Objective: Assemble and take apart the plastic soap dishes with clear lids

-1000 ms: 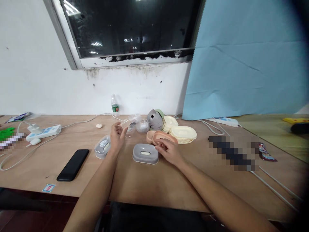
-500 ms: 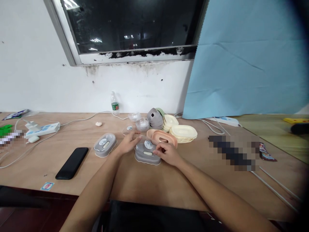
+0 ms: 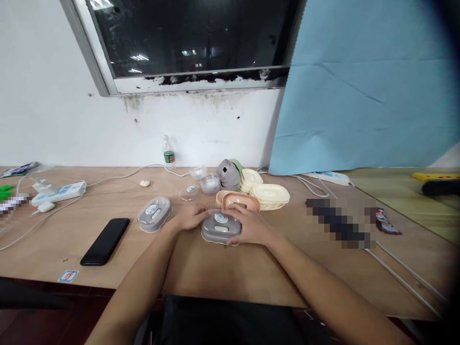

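In front of me on the table sits a grey oval box point(image 3: 220, 233), like a soap box, under a clear lid with a round printed sticker. A pale bar-shaped piece shows in its middle. My right hand point(image 3: 251, 225) wraps round the box's right side, thumb at the front and fingers over the back. The fingertips of my left hand point(image 3: 192, 216) press against its back left edge. A matching grey lidded box point(image 3: 155, 214) lies to the left. Just behind my hands are peach-coloured trays point(image 3: 241, 200) and a loose clear lid point(image 3: 189, 192).
Cream trays point(image 3: 271, 195) are stacked behind on the right, beside nested grey trays point(image 3: 228, 175) and clear lids point(image 3: 210, 183). A plastic bottle point(image 3: 168, 152) stands by the wall. A phone point(image 3: 105, 242) and a power strip point(image 3: 61, 192) lie left, a snack wrapper point(image 3: 387, 222) right.
My right hand has gone from a pinch at the lid's right edge to a grip round the box's side. The lid now sits level and lower on the box. The view has shifted slightly.
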`<state>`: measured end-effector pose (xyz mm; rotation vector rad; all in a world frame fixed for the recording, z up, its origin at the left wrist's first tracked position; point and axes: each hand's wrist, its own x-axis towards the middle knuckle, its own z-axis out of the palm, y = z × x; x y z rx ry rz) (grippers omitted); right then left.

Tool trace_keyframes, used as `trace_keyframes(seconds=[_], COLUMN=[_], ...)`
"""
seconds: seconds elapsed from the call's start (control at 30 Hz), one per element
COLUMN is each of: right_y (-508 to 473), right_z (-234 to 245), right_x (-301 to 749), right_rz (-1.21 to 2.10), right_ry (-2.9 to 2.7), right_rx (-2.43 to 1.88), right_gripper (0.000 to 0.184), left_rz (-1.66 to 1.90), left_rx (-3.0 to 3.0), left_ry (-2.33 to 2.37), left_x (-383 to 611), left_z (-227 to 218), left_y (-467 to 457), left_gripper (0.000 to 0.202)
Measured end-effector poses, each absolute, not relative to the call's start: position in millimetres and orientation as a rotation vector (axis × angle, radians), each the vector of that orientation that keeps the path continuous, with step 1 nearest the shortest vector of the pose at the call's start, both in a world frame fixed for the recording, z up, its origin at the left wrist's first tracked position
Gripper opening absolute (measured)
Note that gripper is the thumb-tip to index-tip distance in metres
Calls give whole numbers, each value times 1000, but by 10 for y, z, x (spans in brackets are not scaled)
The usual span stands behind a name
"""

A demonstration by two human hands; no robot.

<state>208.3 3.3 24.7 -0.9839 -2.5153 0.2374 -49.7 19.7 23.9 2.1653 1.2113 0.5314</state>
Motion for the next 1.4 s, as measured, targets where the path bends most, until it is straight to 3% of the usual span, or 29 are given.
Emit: trace_keyframes(seconds=[0.47, 0.73, 1.0, 1.4], right_y=[50, -26, 59, 16], right_z=[251, 286, 221, 124], right_x=[2147, 2043, 2087, 1955], right_rz=[289, 201, 286, 254], right_ry=[-2657, -2663, -2705, -2639], right_rx=[-1020, -976, -1033, -958], right_gripper=[101, 89, 101, 100], left_rz=[485, 465, 453, 583], left_rx=[2226, 2346, 2312, 2355], left_ry=[1246, 1363, 1339, 1295], left_x=[-444, -464, -502, -589], left_z=[264, 371, 353, 324], left_y=[170, 117, 122, -134], left_gripper=[56, 56, 54, 50])
